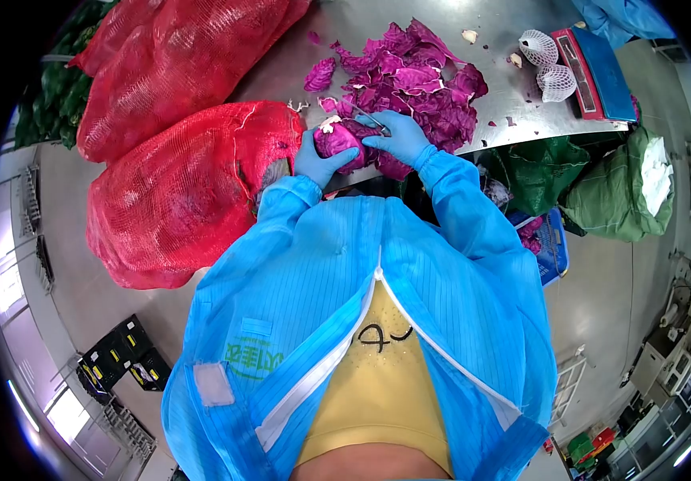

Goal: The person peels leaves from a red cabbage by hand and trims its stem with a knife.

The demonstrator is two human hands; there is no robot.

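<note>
1. Many purple leaves [413, 76] already lie loose in a heap on the metal surface [345, 20]; the cabbage [336, 143] in hand looks only partly stripped, with purple leaves left around it.
2. How many cabbages remain is unclear; the red sack [177, 192] beside them looks full, its contents hard to make out.
3. The cabbage is rounded, glossy purple, with a whitish patch on top.
4. It sits between both hands at the surface's near edge.
5. The left hand [318, 163] grips it; the right hand [397, 138] is closed around what seems a knife [367, 117], thumb against the cabbage.
</note>
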